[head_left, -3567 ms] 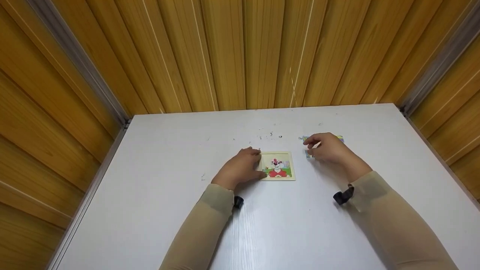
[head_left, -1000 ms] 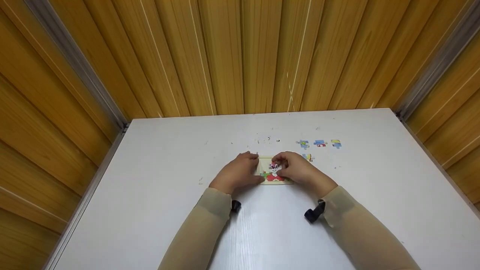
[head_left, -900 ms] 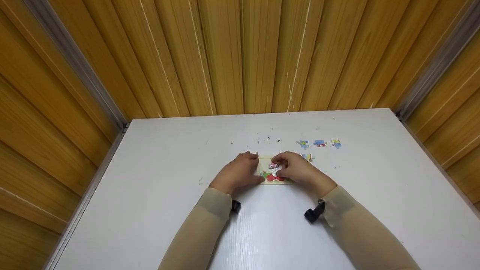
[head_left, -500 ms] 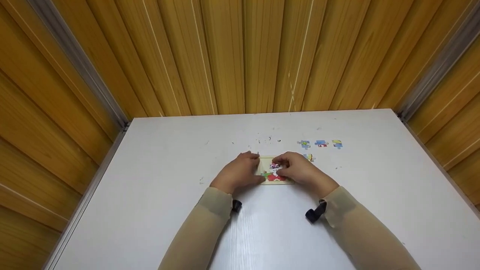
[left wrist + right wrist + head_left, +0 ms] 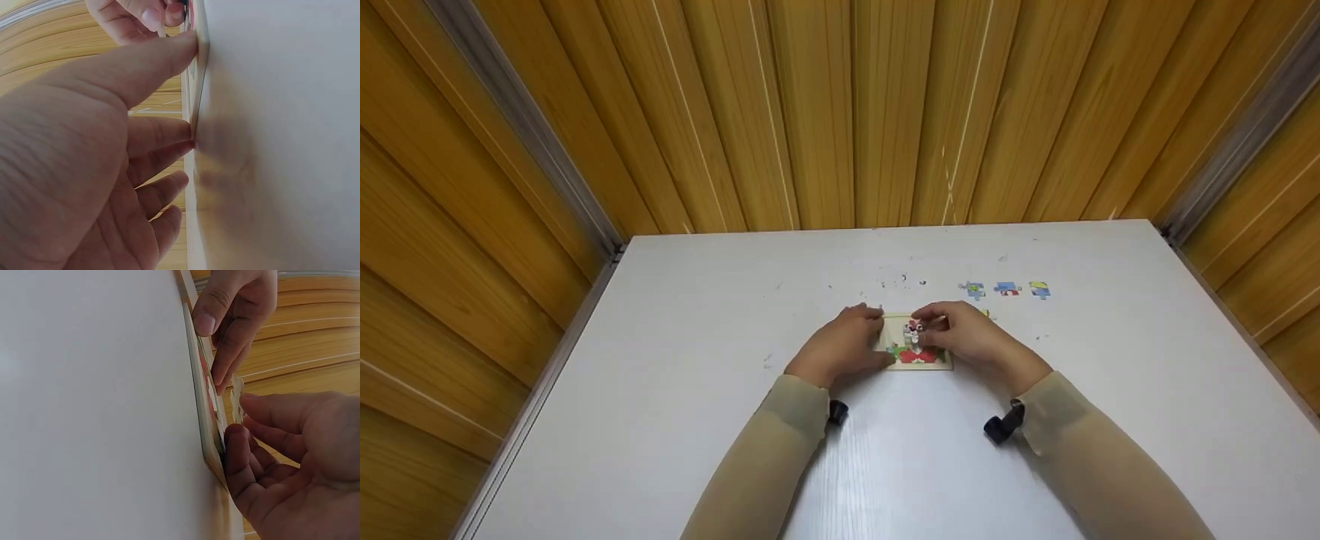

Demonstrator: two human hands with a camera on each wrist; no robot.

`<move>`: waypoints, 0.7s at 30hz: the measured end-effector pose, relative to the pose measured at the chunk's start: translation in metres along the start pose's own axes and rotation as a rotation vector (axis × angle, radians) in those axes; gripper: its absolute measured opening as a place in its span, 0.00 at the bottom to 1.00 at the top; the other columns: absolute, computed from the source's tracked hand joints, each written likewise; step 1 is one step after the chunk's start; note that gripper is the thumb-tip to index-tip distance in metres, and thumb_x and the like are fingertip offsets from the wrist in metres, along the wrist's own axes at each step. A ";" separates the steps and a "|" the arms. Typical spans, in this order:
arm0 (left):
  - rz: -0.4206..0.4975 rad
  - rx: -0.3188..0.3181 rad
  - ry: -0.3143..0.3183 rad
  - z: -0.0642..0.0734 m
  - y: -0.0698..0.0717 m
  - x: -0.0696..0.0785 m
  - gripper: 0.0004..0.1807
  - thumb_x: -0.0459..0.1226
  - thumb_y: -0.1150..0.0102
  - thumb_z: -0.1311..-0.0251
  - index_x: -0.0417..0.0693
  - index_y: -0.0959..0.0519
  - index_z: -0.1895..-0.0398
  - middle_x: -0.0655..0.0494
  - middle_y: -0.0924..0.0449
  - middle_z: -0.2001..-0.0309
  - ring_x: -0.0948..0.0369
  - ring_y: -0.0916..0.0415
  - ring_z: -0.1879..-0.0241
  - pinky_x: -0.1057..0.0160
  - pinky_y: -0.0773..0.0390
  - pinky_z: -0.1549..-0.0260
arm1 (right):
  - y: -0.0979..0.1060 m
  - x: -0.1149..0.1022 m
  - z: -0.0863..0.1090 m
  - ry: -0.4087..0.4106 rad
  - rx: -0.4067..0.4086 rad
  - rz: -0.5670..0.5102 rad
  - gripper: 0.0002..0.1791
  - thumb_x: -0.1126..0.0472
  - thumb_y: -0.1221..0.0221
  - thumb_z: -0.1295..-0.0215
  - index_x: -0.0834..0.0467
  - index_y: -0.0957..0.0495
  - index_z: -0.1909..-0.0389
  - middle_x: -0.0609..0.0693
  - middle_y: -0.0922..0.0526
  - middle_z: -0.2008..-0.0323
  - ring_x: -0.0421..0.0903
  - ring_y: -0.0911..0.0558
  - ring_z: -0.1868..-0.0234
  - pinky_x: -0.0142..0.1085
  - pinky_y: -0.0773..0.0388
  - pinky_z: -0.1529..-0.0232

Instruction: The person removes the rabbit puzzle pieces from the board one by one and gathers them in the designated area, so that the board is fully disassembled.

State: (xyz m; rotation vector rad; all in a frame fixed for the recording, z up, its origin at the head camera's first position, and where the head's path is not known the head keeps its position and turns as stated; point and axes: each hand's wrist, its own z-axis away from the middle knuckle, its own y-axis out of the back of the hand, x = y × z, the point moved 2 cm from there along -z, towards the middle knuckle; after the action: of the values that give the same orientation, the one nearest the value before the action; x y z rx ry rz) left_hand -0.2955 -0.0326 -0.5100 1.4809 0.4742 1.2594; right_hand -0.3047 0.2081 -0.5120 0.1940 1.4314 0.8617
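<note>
A small wooden puzzle frame (image 5: 921,367) lies flat on the table, with red and green pieces fitted along its near side. My left hand (image 5: 844,343) holds the frame at its left side, thumb at the near corner and fingers at the far one. Between the thumb and fingers of my right hand (image 5: 971,339) is a puzzle piece (image 5: 237,399), pinched and raised over the frame. In the head view this piece shows part of a white and pink cartoon animal face. The right part of the frame is hidden under the right hand.
Three loose puzzle pieces lie in a row beyond the right hand: one blue-green (image 5: 975,289), one blue and red (image 5: 1007,289), one yellow and blue (image 5: 1039,289). Another shows partly behind that hand. Dark specks mark the white table (image 5: 697,315); a wood-patterned wall (image 5: 817,112) rises behind.
My right hand has come left from the loose pieces to the frame. The face piece, flat in the frame before, is now lifted and tilted in its fingers. My left hand stays put.
</note>
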 end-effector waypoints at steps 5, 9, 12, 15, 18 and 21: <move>0.005 -0.003 -0.005 0.000 0.000 0.000 0.39 0.51 0.23 0.28 0.46 0.22 0.19 0.54 0.29 0.14 0.51 0.40 0.09 0.52 0.36 0.10 | 0.015 0.003 0.006 -0.020 0.037 0.029 0.20 0.56 0.30 0.20 0.55 0.15 0.32 0.56 0.12 0.39 0.47 0.18 0.51 0.35 0.21 0.54; 0.011 -0.003 0.002 -0.001 -0.001 0.000 0.40 0.50 0.22 0.28 0.46 0.23 0.18 0.55 0.29 0.14 0.51 0.40 0.09 0.52 0.36 0.10 | 0.029 0.008 0.013 -0.045 0.069 0.058 0.16 0.55 0.29 0.22 0.54 0.12 0.38 0.55 0.12 0.50 0.48 0.21 0.57 0.35 0.22 0.61; 0.012 -0.003 0.010 0.000 -0.001 0.001 0.40 0.50 0.22 0.28 0.46 0.23 0.18 0.55 0.30 0.13 0.52 0.41 0.09 0.52 0.36 0.10 | 0.041 0.014 0.019 -0.045 0.092 0.083 0.13 0.56 0.28 0.23 0.55 0.11 0.43 0.55 0.13 0.53 0.48 0.21 0.58 0.35 0.22 0.62; 0.014 -0.002 0.016 0.000 -0.001 0.000 0.40 0.50 0.22 0.28 0.46 0.24 0.17 0.55 0.30 0.13 0.52 0.41 0.09 0.52 0.37 0.10 | 0.053 0.023 0.026 -0.044 0.119 0.112 0.10 0.57 0.28 0.23 0.55 0.10 0.47 0.55 0.12 0.50 0.49 0.21 0.56 0.34 0.22 0.60; 0.009 -0.002 0.019 0.001 -0.001 0.000 0.41 0.50 0.22 0.28 0.47 0.24 0.17 0.56 0.30 0.13 0.52 0.41 0.09 0.52 0.37 0.10 | 0.065 0.032 0.032 -0.045 0.137 0.140 0.09 0.58 0.29 0.23 0.56 0.09 0.48 0.57 0.10 0.47 0.49 0.21 0.55 0.34 0.22 0.59; 0.004 -0.004 0.022 0.001 -0.001 0.000 0.41 0.50 0.23 0.28 0.47 0.24 0.17 0.56 0.30 0.13 0.53 0.41 0.09 0.53 0.37 0.10 | 0.077 0.041 0.037 -0.050 0.149 0.168 0.08 0.59 0.29 0.23 0.56 0.08 0.49 0.58 0.09 0.46 0.50 0.20 0.54 0.33 0.22 0.58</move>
State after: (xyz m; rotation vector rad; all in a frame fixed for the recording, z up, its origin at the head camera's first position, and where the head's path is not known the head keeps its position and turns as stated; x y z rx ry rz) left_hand -0.2943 -0.0332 -0.5109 1.4662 0.4835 1.2800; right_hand -0.3054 0.3010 -0.4915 0.4510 1.4473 0.8803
